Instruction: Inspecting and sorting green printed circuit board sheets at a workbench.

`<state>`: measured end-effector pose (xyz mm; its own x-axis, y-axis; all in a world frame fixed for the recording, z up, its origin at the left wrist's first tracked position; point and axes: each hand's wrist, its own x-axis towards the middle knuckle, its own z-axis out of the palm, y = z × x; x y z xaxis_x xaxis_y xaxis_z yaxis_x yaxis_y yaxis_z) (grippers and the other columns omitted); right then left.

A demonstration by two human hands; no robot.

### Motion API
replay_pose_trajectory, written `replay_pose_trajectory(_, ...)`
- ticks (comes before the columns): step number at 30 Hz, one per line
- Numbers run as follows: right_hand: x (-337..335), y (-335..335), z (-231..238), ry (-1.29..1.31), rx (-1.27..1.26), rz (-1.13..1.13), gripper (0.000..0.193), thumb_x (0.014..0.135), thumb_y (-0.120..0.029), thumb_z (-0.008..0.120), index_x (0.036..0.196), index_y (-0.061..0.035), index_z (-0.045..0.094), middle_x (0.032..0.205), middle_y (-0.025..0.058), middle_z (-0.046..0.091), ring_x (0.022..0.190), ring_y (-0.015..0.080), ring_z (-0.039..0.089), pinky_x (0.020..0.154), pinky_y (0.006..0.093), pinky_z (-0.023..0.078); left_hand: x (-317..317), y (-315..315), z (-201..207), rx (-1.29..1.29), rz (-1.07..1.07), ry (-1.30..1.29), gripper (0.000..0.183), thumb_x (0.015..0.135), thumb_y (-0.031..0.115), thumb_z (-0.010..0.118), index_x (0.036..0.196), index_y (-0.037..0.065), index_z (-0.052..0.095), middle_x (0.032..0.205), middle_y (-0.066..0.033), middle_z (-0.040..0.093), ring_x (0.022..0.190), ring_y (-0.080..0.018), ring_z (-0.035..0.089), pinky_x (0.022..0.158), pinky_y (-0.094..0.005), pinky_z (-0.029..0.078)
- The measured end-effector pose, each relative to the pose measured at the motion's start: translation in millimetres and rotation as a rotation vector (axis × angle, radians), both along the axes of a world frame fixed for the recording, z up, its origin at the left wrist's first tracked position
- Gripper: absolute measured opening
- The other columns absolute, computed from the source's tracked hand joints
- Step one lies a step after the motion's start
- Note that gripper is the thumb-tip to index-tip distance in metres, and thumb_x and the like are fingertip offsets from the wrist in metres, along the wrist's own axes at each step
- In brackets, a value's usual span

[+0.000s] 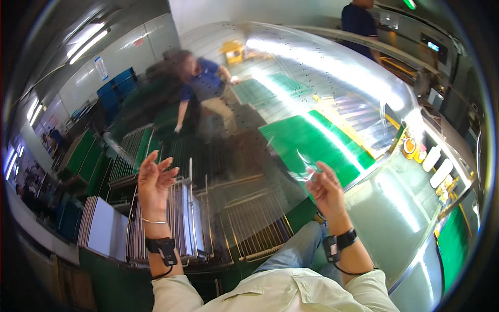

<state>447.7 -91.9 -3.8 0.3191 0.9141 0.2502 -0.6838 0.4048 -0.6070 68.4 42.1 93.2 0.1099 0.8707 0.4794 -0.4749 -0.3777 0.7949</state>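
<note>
My left hand (154, 184) is raised with its fingers apart and nothing in it, over a wire rack that holds upright white boards (193, 216). My right hand (327, 192) is closed, thumb and fingers together, at a small shiny piece of clear film (303, 169) that juts out to its left. Just beyond that hand lies a flat green board (317, 143) on the worktable. A bright streak of reflected light crosses the board. Black bands with small devices sit on both my wrists.
A large clear, dotted, reflective surface (228, 31) spans the far side. A co-worker in a blue shirt (208, 83) leans forward beyond the racks. Leaning white panels (107, 229) and an empty slotted rack (254, 223) stand low. White bottles (441, 173) and tape rolls (409, 145) line the right edge.
</note>
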Motion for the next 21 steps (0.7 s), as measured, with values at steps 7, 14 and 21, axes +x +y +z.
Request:
replay_pose_trajectory(7, 51, -43, 56, -0.338, 0.096, -0.362, 0.04, 0.093, -0.014, 0.046, 0.131, -0.0051, 0.039, 0.115, 0.0235, 0.056, 0.087, 0.0283, 0.066, 0.07, 0.0304, 0.055, 83, 12, -3, 0.044, -0.171, -0.169, 0.031, 0.091, 0.021, 0.052, 0.119, 0.008, 0.054, 0.101, -0.0187, 0.064, 0.081, -0.0263, 0.067, 0.061, -0.026, 0.057)
replay_pose_trajectory(14, 68, -56, 61, -0.349, 0.094, -0.498, 0.038, 0.092, -0.013, 0.048, 0.129, -0.0083, 0.043, 0.112, 0.0193, 0.059, 0.083, 0.0251, 0.067, 0.066, 0.027, 0.057, 116, 15, -2, 0.039, -0.202, -0.179, 0.031, 0.091, 0.021, 0.052, 0.12, 0.008, 0.053, 0.101, -0.0177, 0.064, 0.081, -0.0247, 0.067, 0.06, -0.025, 0.057)
replay_pose_trajectory(21, 66, -68, 62, -0.328, 0.093, -0.51, 0.037, 0.093, -0.012, 0.046, 0.129, -0.0062, 0.043, 0.11, 0.0189, 0.06, 0.084, 0.0265, 0.067, 0.067, 0.0281, 0.057, 124, 13, -4, -0.037, -0.188, -0.17, 0.03, 0.091, 0.021, 0.052, 0.118, 0.008, 0.055, 0.1, -0.018, 0.064, 0.079, -0.0256, 0.067, 0.059, -0.0252, 0.056)
